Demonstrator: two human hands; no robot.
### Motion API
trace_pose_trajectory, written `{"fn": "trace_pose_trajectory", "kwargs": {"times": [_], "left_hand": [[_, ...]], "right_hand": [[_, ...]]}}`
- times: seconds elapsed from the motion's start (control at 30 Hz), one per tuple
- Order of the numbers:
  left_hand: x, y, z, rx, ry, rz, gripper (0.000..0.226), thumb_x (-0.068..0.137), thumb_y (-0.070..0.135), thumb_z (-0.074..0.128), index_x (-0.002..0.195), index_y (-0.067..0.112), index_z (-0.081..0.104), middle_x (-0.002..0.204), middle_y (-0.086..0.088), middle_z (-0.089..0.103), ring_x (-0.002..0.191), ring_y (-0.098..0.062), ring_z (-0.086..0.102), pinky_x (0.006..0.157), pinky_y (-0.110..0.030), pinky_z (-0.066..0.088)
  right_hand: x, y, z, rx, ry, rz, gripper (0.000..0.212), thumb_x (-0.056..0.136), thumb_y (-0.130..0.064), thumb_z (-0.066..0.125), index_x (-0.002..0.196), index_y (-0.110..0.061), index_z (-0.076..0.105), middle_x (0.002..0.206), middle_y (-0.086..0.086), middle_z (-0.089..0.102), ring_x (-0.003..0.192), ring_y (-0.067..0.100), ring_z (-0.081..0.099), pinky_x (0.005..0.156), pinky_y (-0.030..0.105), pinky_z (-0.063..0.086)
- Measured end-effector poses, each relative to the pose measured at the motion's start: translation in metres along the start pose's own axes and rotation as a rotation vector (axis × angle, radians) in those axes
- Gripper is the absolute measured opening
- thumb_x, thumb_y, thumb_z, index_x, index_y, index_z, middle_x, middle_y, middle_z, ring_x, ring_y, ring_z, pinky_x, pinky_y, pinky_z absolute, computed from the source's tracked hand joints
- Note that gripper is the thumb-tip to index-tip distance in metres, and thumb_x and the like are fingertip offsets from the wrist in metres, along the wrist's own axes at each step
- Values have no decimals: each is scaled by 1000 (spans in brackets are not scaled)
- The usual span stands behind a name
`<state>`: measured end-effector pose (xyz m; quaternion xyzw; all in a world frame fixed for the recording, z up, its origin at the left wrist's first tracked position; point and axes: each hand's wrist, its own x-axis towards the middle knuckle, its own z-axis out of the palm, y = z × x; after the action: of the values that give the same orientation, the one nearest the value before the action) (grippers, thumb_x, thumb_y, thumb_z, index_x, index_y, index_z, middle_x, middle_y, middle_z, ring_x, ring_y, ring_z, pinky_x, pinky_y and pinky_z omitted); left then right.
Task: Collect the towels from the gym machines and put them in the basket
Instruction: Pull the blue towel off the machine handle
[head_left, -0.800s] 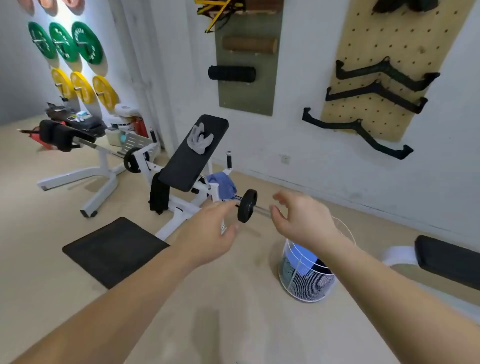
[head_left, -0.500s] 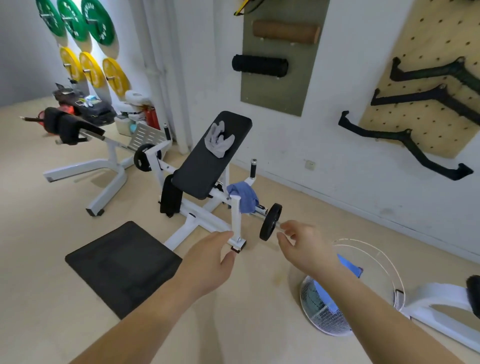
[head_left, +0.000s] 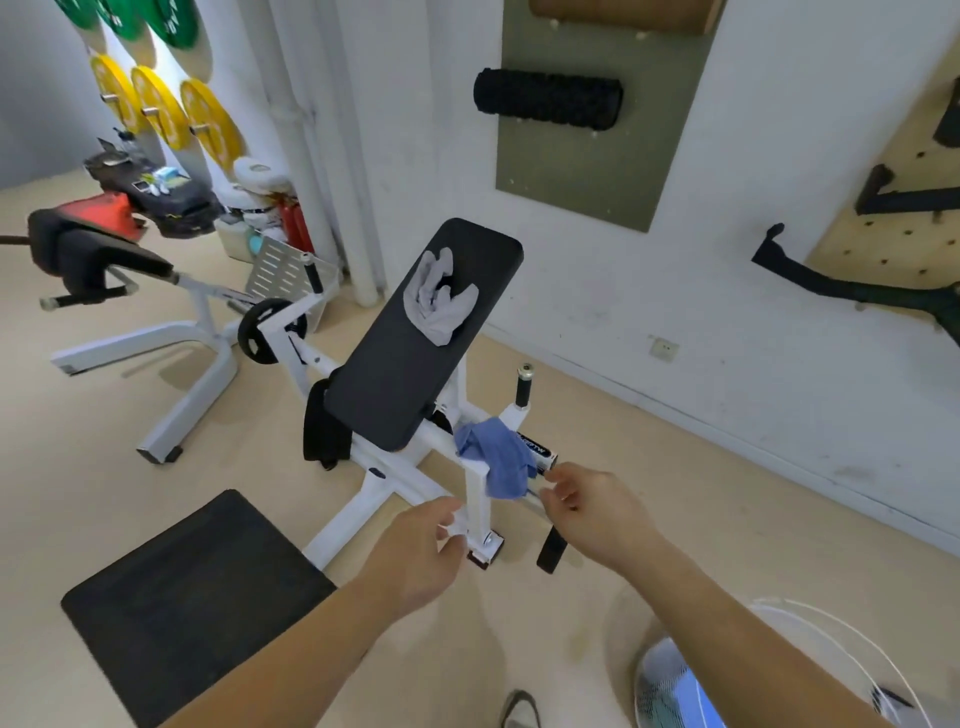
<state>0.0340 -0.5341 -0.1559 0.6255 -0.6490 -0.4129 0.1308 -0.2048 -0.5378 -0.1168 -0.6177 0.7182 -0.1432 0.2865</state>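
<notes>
Two hands, empty, fingers loosely spread: my right hand (head_left: 597, 512) just beside the blue towel (head_left: 500, 464) draped on the machine's white post (head_left: 477, 499); left hand (head_left: 423, 553) touching that post's base.

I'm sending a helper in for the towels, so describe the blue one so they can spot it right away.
Find the white gym machine with the tilted black pad near the wall. Below the pad's lower end, on the right, the blue towel is bunched over the white frame, by the person's right hand. The other towel, lying on the pad itself, is grey.
</notes>
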Motion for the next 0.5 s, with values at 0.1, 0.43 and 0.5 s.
{"fn": "trace_pose_trajectory", "kwargs": {"times": [0.1,0.43,0.5], "left_hand": [[65,-1,-20,134,-26,-54,56,101,30,60,155,27,44,143,5,59,125,-10,59,104,-24,48],[262,-8,-60,194,-86,-140,54,104,25,56,156,24,42,153,5,53,135,-13,55,109,-23,40],[302,-11,-65,209,-130,-134,53,104,25,55,156,24,43,154,4,53,136,-14,54,112,-27,41]], "right_hand": [[71,9,1,58,-62,38,37,97,-36,53,131,-29,66,107,-4,78,94,18,73,83,35,59],[284,30,50,164,-274,232,23,97,-30,52,108,-15,66,101,6,74,89,28,69,80,37,55],[318,35,71,118,-319,260,11,99,-26,53,100,-20,61,95,4,68,85,25,60,80,35,51]]}}
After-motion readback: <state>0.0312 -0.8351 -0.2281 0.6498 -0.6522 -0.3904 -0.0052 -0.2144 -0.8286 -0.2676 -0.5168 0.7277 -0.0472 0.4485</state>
